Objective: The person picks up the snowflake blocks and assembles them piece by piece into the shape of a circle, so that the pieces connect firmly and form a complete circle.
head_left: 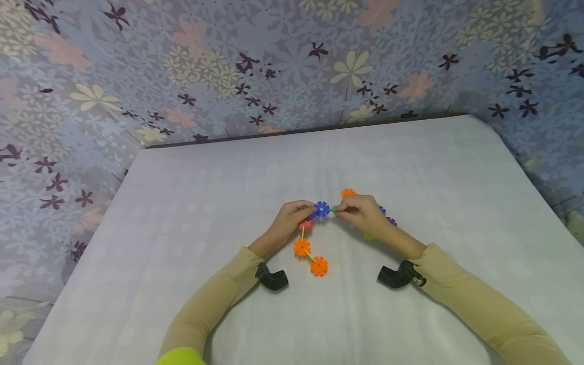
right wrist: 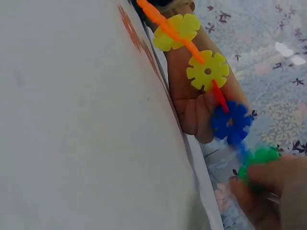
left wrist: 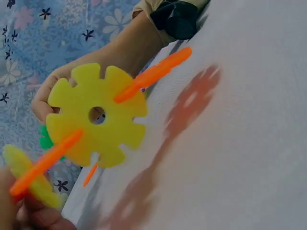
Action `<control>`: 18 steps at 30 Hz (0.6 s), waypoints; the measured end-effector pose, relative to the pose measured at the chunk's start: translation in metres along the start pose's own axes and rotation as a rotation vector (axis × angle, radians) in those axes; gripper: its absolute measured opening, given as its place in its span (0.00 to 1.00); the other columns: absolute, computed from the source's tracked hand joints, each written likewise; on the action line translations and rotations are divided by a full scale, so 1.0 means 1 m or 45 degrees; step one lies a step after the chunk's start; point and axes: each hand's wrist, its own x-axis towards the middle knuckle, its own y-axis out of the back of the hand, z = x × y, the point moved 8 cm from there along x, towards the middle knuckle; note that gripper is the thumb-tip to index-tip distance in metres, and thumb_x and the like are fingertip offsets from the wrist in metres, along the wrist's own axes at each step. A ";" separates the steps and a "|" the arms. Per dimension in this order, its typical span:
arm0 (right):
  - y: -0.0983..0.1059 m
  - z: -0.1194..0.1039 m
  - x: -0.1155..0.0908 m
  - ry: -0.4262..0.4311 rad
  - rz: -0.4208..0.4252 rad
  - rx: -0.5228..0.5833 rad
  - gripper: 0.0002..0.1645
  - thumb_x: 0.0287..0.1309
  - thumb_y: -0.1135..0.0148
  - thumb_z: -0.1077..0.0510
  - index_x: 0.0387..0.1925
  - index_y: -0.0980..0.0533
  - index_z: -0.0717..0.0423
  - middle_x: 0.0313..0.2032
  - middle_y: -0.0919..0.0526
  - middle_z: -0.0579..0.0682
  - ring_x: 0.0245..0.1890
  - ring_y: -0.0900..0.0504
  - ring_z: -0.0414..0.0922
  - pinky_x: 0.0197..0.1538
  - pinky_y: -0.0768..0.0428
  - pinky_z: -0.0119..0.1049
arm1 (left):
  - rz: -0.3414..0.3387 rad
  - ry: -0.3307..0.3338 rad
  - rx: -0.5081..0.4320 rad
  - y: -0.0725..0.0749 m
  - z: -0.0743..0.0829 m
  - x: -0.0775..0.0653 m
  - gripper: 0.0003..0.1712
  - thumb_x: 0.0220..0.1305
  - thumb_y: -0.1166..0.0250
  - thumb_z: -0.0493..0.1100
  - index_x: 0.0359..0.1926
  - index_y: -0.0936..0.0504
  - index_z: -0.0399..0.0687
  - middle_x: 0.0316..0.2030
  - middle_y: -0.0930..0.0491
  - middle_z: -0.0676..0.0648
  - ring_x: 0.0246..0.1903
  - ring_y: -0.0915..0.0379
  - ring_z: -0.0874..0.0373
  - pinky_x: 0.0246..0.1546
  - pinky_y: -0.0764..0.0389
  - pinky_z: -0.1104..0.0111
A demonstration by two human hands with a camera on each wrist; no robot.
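Observation:
Both hands hold a chain of slotted plastic flower discs above the table. My left hand (head_left: 288,219) grips it near a red disc (head_left: 306,224) and a blue disc (head_left: 321,209). Between thumb and fingertips, my right hand (head_left: 362,213) pinches a green disc (right wrist: 261,165), seen edge-on in the head view, right at the blue one. From the left hand the rest of the chain trails toward the person, with two orange discs (head_left: 302,247) joined by discs seen edge-on. A yellow disc (left wrist: 96,115) with orange discs in its slots fills the left wrist view.
Loose discs lie around the right hand: an orange disc (head_left: 348,192) beyond it, a purple disc (head_left: 391,221) and a yellow-green disc (head_left: 368,235) partly hidden by it. A white cloth covers the table (head_left: 205,187). Black wrist cameras (head_left: 396,276) sit on both sleeves; a flowered wall stands behind.

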 end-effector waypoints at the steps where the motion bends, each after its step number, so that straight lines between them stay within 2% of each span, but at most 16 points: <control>1: -0.003 -0.002 0.000 0.039 -0.006 -0.017 0.10 0.36 0.37 0.81 0.22 0.23 0.69 0.22 0.22 0.57 0.21 0.23 0.46 0.28 0.25 0.27 | -0.020 -0.013 0.032 -0.002 0.001 0.000 0.11 0.62 0.46 0.31 0.39 0.24 0.22 0.26 0.24 0.45 0.22 0.35 0.65 0.26 0.32 0.75; 4: -0.009 -0.003 0.004 0.060 0.000 -0.073 0.10 0.39 0.36 0.77 0.26 0.21 0.65 0.22 0.21 0.50 0.21 0.26 0.41 0.27 0.28 0.27 | -0.076 -0.029 0.053 -0.011 0.003 0.000 0.12 0.63 0.48 0.31 0.41 0.24 0.23 0.25 0.23 0.49 0.23 0.34 0.64 0.29 0.31 0.74; 6: -0.005 -0.002 0.007 -0.001 0.042 -0.093 0.09 0.41 0.36 0.76 0.26 0.21 0.64 0.23 0.21 0.50 0.22 0.26 0.40 0.26 0.28 0.28 | -0.092 -0.008 -0.003 -0.018 0.003 0.000 0.13 0.64 0.49 0.32 0.42 0.25 0.23 0.22 0.25 0.52 0.22 0.35 0.65 0.27 0.31 0.75; 8: 0.007 -0.003 0.010 -0.089 0.101 -0.112 0.07 0.43 0.37 0.76 0.26 0.22 0.66 0.23 0.20 0.53 0.21 0.26 0.39 0.25 0.29 0.27 | -0.048 0.029 -0.091 -0.020 0.005 -0.002 0.14 0.64 0.49 0.33 0.43 0.26 0.22 0.21 0.26 0.50 0.20 0.36 0.64 0.25 0.33 0.75; 10: 0.019 -0.002 0.012 -0.198 0.105 -0.065 0.06 0.44 0.38 0.77 0.26 0.24 0.69 0.24 0.21 0.58 0.21 0.24 0.45 0.25 0.28 0.27 | 0.006 0.056 -0.130 -0.018 0.003 -0.002 0.14 0.64 0.48 0.34 0.42 0.26 0.22 0.23 0.25 0.49 0.22 0.35 0.64 0.27 0.32 0.75; 12: 0.024 0.000 0.013 -0.283 0.051 -0.016 0.04 0.45 0.40 0.78 0.25 0.26 0.72 0.24 0.22 0.61 0.21 0.23 0.52 0.25 0.27 0.28 | 0.072 0.068 -0.143 -0.012 0.002 -0.002 0.14 0.63 0.47 0.34 0.42 0.26 0.22 0.26 0.24 0.48 0.25 0.34 0.63 0.30 0.31 0.74; 15: 0.020 0.018 0.007 -0.428 -0.072 0.112 0.03 0.47 0.41 0.77 0.25 0.26 0.71 0.26 0.23 0.62 0.26 0.23 0.61 0.30 0.23 0.31 | 0.110 0.071 -0.142 -0.008 -0.003 -0.001 0.13 0.62 0.46 0.34 0.41 0.25 0.23 0.24 0.24 0.50 0.25 0.33 0.63 0.29 0.31 0.74; 18: 0.014 0.037 0.001 -0.506 -0.135 0.193 0.03 0.47 0.40 0.75 0.23 0.25 0.69 0.26 0.22 0.61 0.27 0.22 0.60 0.30 0.23 0.33 | 0.115 0.076 -0.141 -0.006 -0.004 -0.002 0.13 0.63 0.46 0.34 0.41 0.25 0.23 0.20 0.25 0.51 0.19 0.35 0.64 0.22 0.33 0.75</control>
